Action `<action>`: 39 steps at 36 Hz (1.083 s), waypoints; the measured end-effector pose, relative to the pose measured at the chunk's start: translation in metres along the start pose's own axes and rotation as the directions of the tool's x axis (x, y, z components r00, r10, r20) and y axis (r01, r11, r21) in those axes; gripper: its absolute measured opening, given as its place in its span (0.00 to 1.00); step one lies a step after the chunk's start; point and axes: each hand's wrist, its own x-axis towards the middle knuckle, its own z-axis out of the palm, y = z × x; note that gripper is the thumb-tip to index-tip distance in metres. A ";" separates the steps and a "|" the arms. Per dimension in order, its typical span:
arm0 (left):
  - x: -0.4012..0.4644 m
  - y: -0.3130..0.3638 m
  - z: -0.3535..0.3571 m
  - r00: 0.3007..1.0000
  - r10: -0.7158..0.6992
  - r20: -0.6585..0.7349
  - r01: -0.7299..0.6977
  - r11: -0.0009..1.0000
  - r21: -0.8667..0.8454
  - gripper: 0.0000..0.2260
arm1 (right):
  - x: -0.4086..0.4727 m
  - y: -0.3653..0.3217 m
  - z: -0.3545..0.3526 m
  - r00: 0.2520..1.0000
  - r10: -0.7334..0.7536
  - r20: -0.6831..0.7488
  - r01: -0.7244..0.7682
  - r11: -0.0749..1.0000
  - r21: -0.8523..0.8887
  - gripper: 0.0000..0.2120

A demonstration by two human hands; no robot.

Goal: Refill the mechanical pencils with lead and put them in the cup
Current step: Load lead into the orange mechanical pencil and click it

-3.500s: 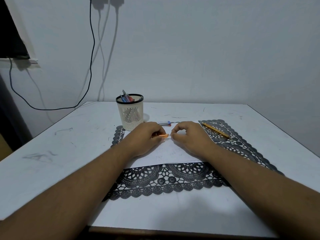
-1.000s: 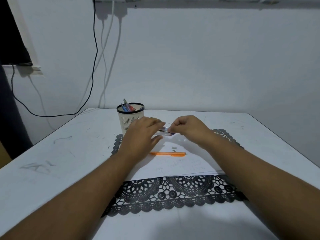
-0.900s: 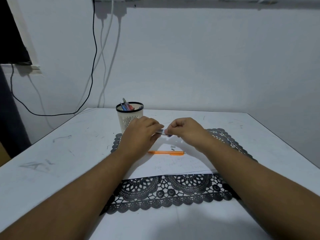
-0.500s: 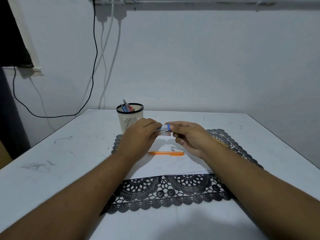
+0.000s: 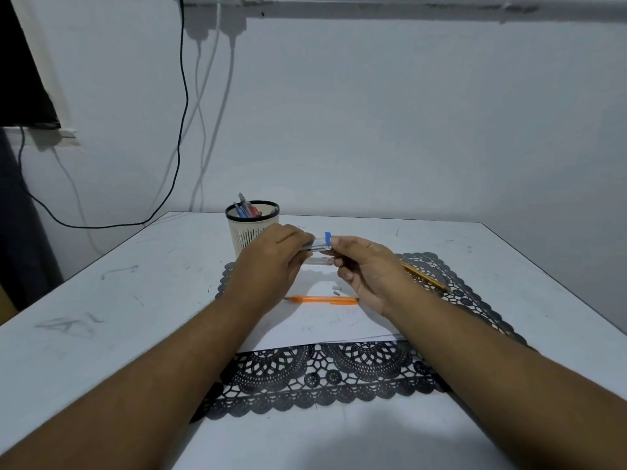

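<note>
A clear lead case with a blue cap (image 5: 320,243) is lifted above the white paper (image 5: 325,325). My left hand (image 5: 271,266) pinches its left end, and my right hand (image 5: 364,266) pinches the blue-capped end. An orange mechanical pencil (image 5: 322,300) lies flat on the paper below my hands, with two tiny loose parts (image 5: 336,290) just behind it. A second clear case with a red end (image 5: 319,261) lies on the paper under the lifted one. The cream mesh cup (image 5: 252,228) stands behind my left hand and holds several pens.
A yellow pencil (image 5: 424,277) lies on the black lace mat (image 5: 322,378) to the right of my right hand. Cables hang down the wall at the back left. The white table's right edge runs diagonally at the far right.
The orange pencil went from my hands down onto the paper. Both hands picked up the lead case and raised it; its blue cap now shows at my right fingertips.
</note>
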 end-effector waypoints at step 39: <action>0.003 0.006 -0.013 0.849 -0.366 0.381 0.526 0.659 -0.538 0.05 | 0.002 0.011 0.004 0.959 0.281 -0.025 -0.276 0.953 0.125 0.04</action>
